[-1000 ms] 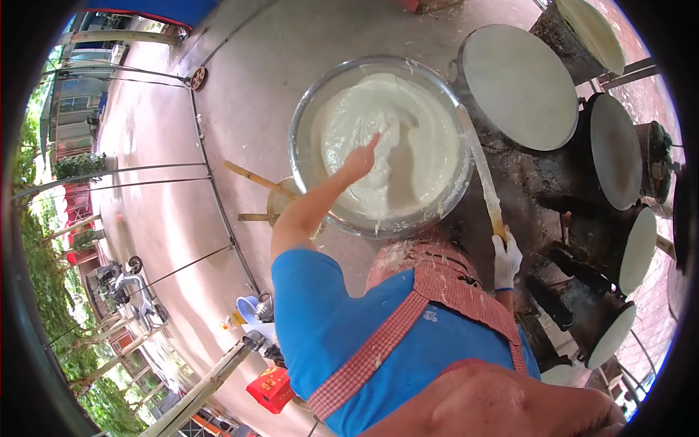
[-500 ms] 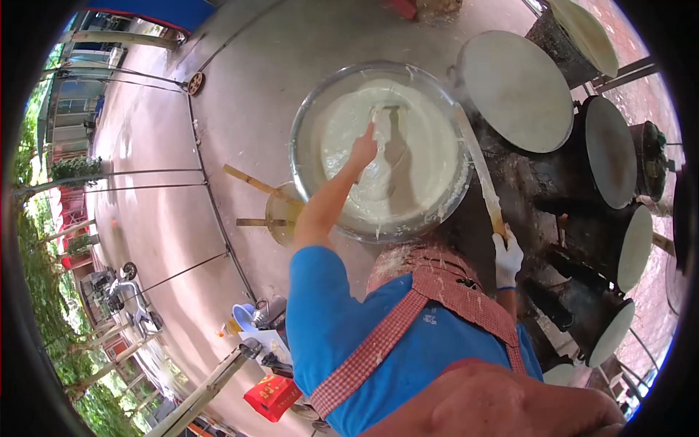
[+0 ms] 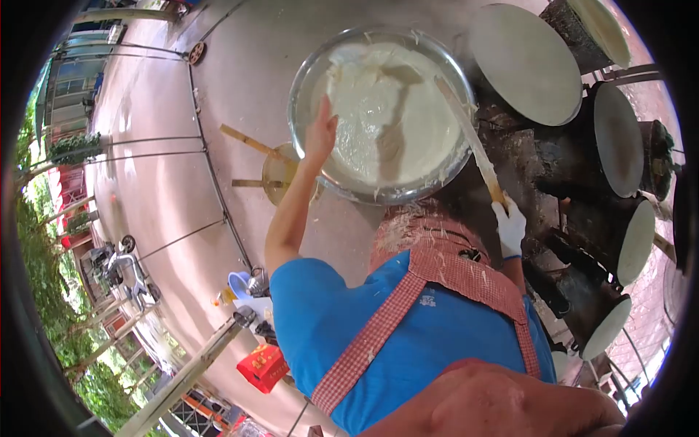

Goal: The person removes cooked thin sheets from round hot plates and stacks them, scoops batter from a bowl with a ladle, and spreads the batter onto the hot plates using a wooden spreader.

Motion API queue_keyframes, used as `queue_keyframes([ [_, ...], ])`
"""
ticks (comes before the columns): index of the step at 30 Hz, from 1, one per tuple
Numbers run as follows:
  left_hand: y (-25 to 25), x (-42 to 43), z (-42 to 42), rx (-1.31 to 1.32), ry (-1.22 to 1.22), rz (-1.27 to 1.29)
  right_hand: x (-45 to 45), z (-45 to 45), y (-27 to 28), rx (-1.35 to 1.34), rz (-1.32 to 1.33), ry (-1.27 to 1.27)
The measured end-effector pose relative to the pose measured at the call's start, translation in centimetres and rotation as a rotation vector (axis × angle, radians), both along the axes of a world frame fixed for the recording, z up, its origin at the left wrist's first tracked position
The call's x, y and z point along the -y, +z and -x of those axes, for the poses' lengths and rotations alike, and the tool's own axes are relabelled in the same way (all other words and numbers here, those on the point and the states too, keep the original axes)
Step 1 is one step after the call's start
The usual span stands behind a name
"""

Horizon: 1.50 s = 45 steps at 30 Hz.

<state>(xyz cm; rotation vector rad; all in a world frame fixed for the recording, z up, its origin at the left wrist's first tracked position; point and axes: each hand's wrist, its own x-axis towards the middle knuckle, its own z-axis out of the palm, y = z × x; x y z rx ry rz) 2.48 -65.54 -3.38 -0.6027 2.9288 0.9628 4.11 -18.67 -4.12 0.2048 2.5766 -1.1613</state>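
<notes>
Floor [image 3: 167, 175] spreads left of the steel basin [image 3: 386, 197], a round griddle [image 3: 526, 65] right. Above its batter [image 3: 371, 124], the left hand [image 3: 319, 142] extends fingers, grasping nothing; gloved right hand [image 3: 511, 229] clasps a wooden stick [image 3: 473, 138] across its rim.

A: What's unclear?
B: Left hand [image 3: 320, 137], 11 o'clock: fingertips blurred, can't tell if they touch the batter [image 3: 375, 120].
A: Right hand [image 3: 510, 223], 3 o'clock?
B: Glove hides the stick's [image 3: 471, 138] grip end.
A: Others?
B: Pale lid [image 3: 601, 29], 2 o'clock, cut by top edge. Pail [image 3: 275, 182], 10, partly behind forearm [image 3: 290, 218]. Red bag [image 3: 263, 368], 7: lettering too small.
</notes>
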Motion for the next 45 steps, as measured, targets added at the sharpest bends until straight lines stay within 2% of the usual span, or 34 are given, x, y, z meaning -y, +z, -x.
queue_keyframes([
  [1,1.4,0.4,-1.0,0.004,0.013,0.01,-0.2,0.8,0.3,0.014,-0.021,0.05],
  [2,2.4,0.7,-2.3,-0.286,0.007,0.035,-0.6,1.4,0.2,0.032,-0.045,0.102],
  [4,6.1,-1.6,-4.7,-0.565,0.026,0.069,-1.5,3.1,-0.3,-0.06,-0.024,0.245],
  [6,11.8,-5.9,-6.4,-0.369,0.233,-0.214,-1.9,5.2,-0.3,-0.177,-0.11,0.412],
  [8,8.9,-7.6,-8.4,-0.256,0.297,-0.523,-1.6,7.4,0.9,-0.157,-0.263,0.581],
  [9,6.9,-9.0,-9.0,-0.175,0.345,-0.642,-1.7,8.5,0.3,-0.258,-0.303,0.678],
  [10,3.8,-9.9,-9.5,-0.105,0.497,-0.807,-1.0,9.4,0.9,-0.266,-0.347,0.751],
  [11,-0.1,-10.7,-10.0,-0.028,0.646,-0.974,-0.1,10.1,1.5,-0.265,-0.379,0.794],
  [13,-8.8,-11.2,-9.9,0.067,0.862,-1.103,2.1,10.3,1.9,-0.27,-0.42,0.827],
  [14,-17.2,-11.0,-10.5,-0.032,0.947,-1.162,3.4,10.1,1.7,-0.258,-0.541,0.922],
  [15,-13.7,-11.2,-10.4,0.118,1.082,-1.459,4.9,9.8,1.5,-0.243,-0.668,1.014],
  [16,-13.8,-11.4,-10.6,0.128,1.075,-1.467,6.3,8.8,1.0,-0.249,-0.661,1.044],
  [18,-13.7,-11.9,-10.4,0.041,1.044,-1.502,8.6,7.7,3.6,-0.275,-0.628,1.127],
  [19,-13.2,-11.6,-10.8,0.032,1.039,-1.617,8.5,7.6,3.9,-0.267,-0.643,1.138],
  [21,-13.7,-10.6,-11.4,0.061,1.014,-1.632,8.4,7.9,4.1,-0.232,-0.422,0.869],
  [22,-14.1,-10.1,-11.2,0.088,0.981,-1.637,8.7,7.7,3.5,-0.235,-0.435,0.876],
  [24,-13.9,-9.6,-11.2,0.19,1.06,-1.671,9.0,5.9,1.1,-0.111,-0.665,0.947],
  [26,-14.1,-8.8,-9.9,0.28,1.138,-1.709,9.3,6.0,0.8,-0.156,-0.609,0.999],
  [28,-14.2,-8.3,-9.3,0.362,0.901,-1.39,8.6,6.1,0.9,-0.134,-0.382,0.731],
  [29,-14.6,-8.1,-8.7,0.346,0.893,-1.396,9.0,5.7,-0.3,-0.086,-0.561,0.799],
  [31,-15.7,-8.4,-8.1,0.297,0.826,-1.419,9.5,4.2,-2.3,-0.073,-0.599,0.873],
  [32,-14.9,-8.0,-7.2,0.281,0.82,-1.419,9.9,3.6,-2.5,-0.067,-0.575,0.879],
  [34,-10.9,-7.8,-7.0,0.338,0.89,-1.807,9.6,2.7,-0.7,-0.055,-0.534,0.826],
  [35,-8.7,-7.8,-7.1,0.341,0.9,-1.795,9.3,2.3,0.5,-0.041,-0.493,0.774],
  [37,-3.5,-8.0,-7.0,0.265,1.021,-2.266,8.3,1.9,2.5,-0.114,-0.423,0.696],
  [41,9.7,-10.2,-6.4,-0.087,0.693,-2.085,6.9,3.6,6.5,-0.485,-0.228,0.652],
  [42,13.0,-11.0,-6.2,-0.139,0.659,-2.201,6.8,4.9,7.7,-0.563,-0.199,0.658],
  [43,16.0,-11.6,-6.2,-0.187,0.621,-2.305,7.1,6.0,10.0,-0.644,-0.061,0.63],
  [44,18.7,-11.9,-6.2,-0.247,0.468,-2.269,6.7,7.8,10.5,-0.794,-0.12,0.619],
  [45,21.1,-12.0,-6.1,-0.298,0.307,-2.221,6.8,9.6,12.3,-0.966,0.027,0.6],
])
